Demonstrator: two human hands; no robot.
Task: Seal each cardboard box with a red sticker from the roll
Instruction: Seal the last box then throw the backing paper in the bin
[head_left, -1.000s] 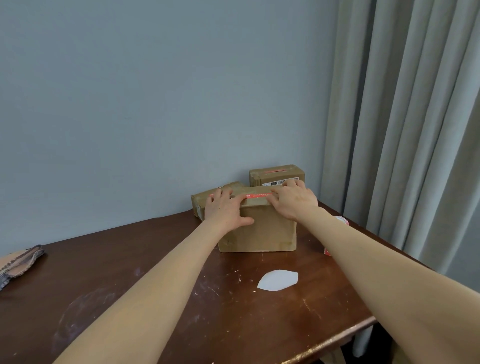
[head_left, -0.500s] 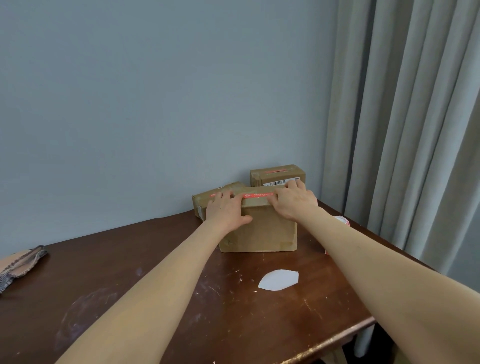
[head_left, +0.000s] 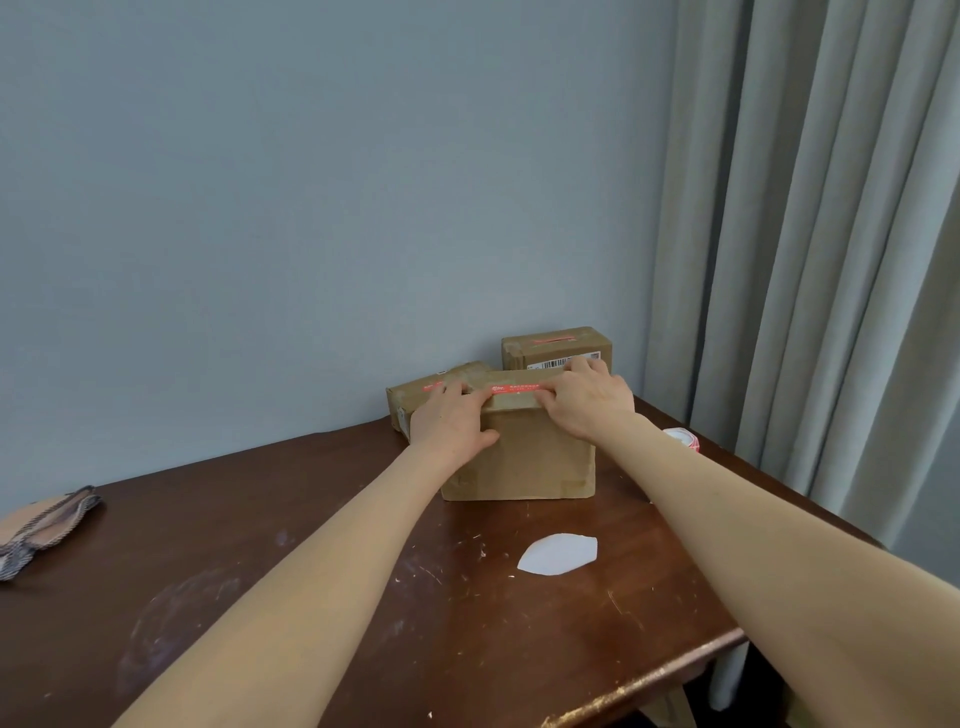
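Observation:
Three brown cardboard boxes stand near the wall on a dark wooden table. The front box carries a red sticker along its top. My left hand lies flat on the box's left top edge, thumb down the front face. My right hand presses the sticker's right end with its fingers. The box behind on the left and the box at the back right each show a red sticker on top. The sticker roll lies to the right, partly hidden by my right forearm.
A white scrap of backing paper lies in front of the box. A patterned cloth item sits at the table's left edge. Grey curtains hang at the right, close to the table's right corner.
Both hands stay on the front box's top. The right hand's fingers have slid slightly along the sticker; the view has shifted very little.

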